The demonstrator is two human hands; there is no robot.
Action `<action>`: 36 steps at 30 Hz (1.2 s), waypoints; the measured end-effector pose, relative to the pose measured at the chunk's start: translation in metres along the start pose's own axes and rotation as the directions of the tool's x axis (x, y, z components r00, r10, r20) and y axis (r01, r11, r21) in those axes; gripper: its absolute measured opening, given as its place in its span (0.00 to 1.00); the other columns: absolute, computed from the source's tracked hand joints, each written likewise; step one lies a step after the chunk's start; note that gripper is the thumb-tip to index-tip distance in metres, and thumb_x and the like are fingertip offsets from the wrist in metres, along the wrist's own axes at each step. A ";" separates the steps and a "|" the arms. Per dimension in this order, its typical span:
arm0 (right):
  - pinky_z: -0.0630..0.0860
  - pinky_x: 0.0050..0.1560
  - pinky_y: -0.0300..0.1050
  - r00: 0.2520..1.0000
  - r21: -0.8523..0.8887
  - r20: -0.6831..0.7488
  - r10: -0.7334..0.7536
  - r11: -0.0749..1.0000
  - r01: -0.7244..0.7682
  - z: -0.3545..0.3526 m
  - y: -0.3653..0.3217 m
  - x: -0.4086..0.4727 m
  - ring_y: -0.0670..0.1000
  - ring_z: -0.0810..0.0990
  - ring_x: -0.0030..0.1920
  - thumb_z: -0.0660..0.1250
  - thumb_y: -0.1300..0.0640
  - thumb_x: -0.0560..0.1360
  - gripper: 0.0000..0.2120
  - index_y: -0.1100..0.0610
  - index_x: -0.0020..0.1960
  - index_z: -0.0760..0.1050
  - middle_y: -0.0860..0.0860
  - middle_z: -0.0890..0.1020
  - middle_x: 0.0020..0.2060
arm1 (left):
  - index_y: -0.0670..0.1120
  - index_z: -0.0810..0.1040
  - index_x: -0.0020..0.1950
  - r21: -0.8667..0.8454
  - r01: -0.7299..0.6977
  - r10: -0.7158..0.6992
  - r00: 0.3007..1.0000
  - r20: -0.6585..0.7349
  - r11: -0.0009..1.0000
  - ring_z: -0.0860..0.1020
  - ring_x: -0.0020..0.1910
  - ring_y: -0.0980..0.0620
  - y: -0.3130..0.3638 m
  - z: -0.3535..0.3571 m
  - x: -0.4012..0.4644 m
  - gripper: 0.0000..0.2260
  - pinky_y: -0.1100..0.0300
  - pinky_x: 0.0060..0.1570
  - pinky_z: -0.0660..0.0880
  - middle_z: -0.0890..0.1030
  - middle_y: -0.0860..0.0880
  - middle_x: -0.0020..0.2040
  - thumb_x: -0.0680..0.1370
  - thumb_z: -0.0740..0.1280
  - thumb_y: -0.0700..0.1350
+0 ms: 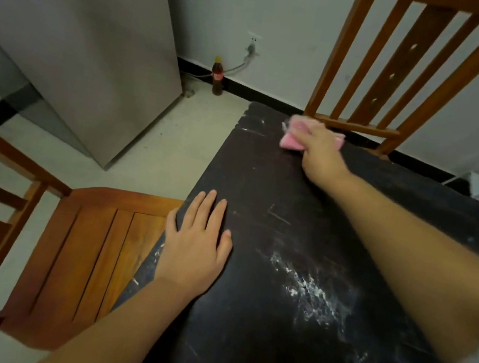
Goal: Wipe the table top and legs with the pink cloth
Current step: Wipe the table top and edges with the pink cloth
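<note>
Right hand (318, 144) grips the pink cloth (292, 136) at the table top's (277, 186) far edge; left hand (195, 246) rests flat, fingers straight, on the near side. Top-wiping underway. White residue (305, 292) remains nearer; next pass should cover it. Legs unseen.

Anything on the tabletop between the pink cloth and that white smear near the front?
Nothing visible. The right hand grips the pink cloth at the far edge; bare dark table top runs to the white residue. The left hand lies off to the side.

Cloth (291, 141) under right hand (321, 146) at table (262, 184) far edge, left hand (195, 246) flat on left edge, 1 chair (92, 253) left of table, another chair (402, 65) behind, bottle (218, 76) by wall
</note>
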State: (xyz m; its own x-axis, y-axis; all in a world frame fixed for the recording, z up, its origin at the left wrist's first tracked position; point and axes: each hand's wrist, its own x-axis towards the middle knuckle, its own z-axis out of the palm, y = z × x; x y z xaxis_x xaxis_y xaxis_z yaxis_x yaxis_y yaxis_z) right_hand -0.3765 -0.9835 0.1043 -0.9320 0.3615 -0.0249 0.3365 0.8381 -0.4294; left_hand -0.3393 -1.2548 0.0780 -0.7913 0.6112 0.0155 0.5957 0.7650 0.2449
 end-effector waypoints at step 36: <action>0.60 0.68 0.58 0.899 0.031 0.244 -0.364 0.929 0.368 0.126 -0.125 -0.112 0.61 0.60 0.72 0.61 0.64 0.74 0.26 0.49 0.70 0.66 0.56 0.64 0.71 | 0.43 0.72 0.65 -0.803 0.594 -0.419 0.740 0.526 0.042 0.74 0.49 0.56 -0.047 -0.056 -0.049 0.30 0.63 0.51 0.66 0.78 0.49 0.56 0.80 0.40 0.59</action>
State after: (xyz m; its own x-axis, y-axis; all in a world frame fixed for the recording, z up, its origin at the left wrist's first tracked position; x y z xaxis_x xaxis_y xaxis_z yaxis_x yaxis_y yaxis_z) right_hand -0.3309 -1.1802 0.0468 -0.9931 -0.0793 -0.0860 -0.0340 0.8992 -0.4362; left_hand -0.3365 -1.3320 0.1197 -0.7629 0.2387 -0.6008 -0.5559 0.2323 0.7981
